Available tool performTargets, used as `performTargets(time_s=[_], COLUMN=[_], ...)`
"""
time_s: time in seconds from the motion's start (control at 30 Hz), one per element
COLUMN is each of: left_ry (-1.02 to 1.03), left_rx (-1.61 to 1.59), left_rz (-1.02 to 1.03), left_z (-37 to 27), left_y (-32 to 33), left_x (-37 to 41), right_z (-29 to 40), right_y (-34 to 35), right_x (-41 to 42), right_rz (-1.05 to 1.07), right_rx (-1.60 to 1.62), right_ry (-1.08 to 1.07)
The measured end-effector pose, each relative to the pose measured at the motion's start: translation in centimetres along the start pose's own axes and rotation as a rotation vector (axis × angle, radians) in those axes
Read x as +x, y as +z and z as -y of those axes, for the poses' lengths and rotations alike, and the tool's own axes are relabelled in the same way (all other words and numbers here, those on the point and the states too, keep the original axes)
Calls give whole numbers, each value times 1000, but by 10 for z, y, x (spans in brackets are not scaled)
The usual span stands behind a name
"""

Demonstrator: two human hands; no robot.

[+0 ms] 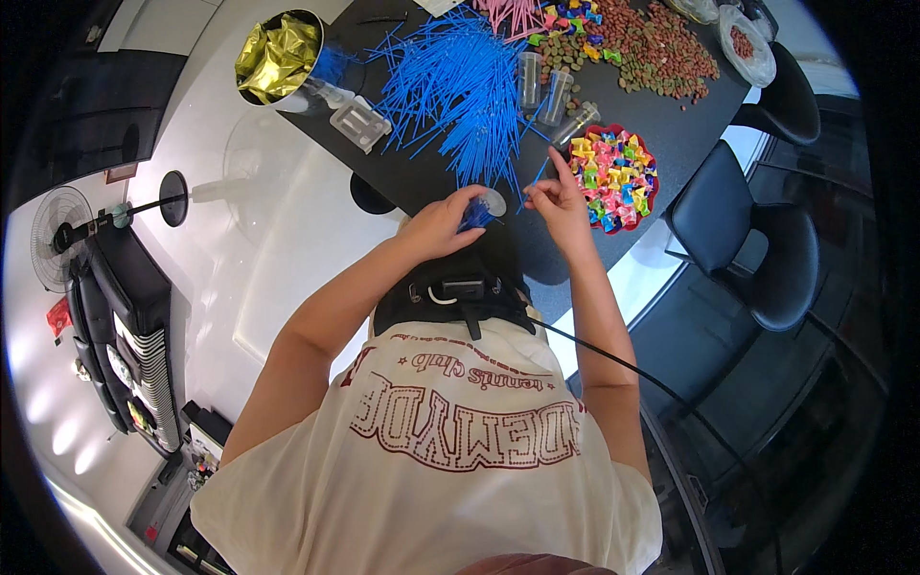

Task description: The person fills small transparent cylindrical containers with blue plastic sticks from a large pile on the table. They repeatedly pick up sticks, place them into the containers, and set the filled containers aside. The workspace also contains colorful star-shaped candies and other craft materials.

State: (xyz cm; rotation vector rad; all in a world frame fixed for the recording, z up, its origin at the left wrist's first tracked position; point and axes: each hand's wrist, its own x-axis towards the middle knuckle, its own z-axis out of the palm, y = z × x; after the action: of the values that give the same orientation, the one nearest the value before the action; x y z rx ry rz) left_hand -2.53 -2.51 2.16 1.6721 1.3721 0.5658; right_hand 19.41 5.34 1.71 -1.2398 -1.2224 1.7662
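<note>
My left hand (440,224) is wrapped around a clear plastic tube (493,203) packed with thin blue sticks, held over the front edge of the table. Between the thumb and fingertips of my right hand (564,205) is a single blue plastic stick (542,171), with the index finger pointing away. A large loose pile of blue sticks (453,79) spreads on the dark table beyond both hands. Just right of my right hand, a red scalloped bowl (655,188) holds many colourful wrapped candies (611,176).
Several clear tubes (530,79) lie past the bowl. Behind them are brown and green pellets (647,50), more candies (575,18) and pink sticks (510,13). A tin with gold foil (279,59) and a clear plastic case (359,123) sit left. Black chairs (755,223) stand right.
</note>
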Motion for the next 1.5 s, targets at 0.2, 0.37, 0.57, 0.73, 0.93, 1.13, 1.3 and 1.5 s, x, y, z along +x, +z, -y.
performTargets(time_s=[0.2,0.37,0.57,0.73,0.93,1.13,1.3,1.5], left_ry=[21,46,67,72,16,-32,-72,-30], left_rx=[2,28,20,11,-67,-120,-130,-231], left_rz=[5,11,-4,-14,-1,14,54,102], left_z=[4,6,5,5,5,9,3,-3], left_y=[7,9,10,9,10,14,8,14], left_x=[2,3,3,3,5,7,11,24], right_z=[24,14,9,21,21,17,12,-11], right_y=[19,26,27,30,33,32,31,35], right_x=[-20,-18,-23,-24,-26,-26,-27,-30], right_rz=[51,-33,-21,1,33,98,118,-14], right_rx=[44,90,-177,-572,-741,-818,-988,-237], right_ry=[-158,-264,-200,-430,-547,-590,-536,-32])
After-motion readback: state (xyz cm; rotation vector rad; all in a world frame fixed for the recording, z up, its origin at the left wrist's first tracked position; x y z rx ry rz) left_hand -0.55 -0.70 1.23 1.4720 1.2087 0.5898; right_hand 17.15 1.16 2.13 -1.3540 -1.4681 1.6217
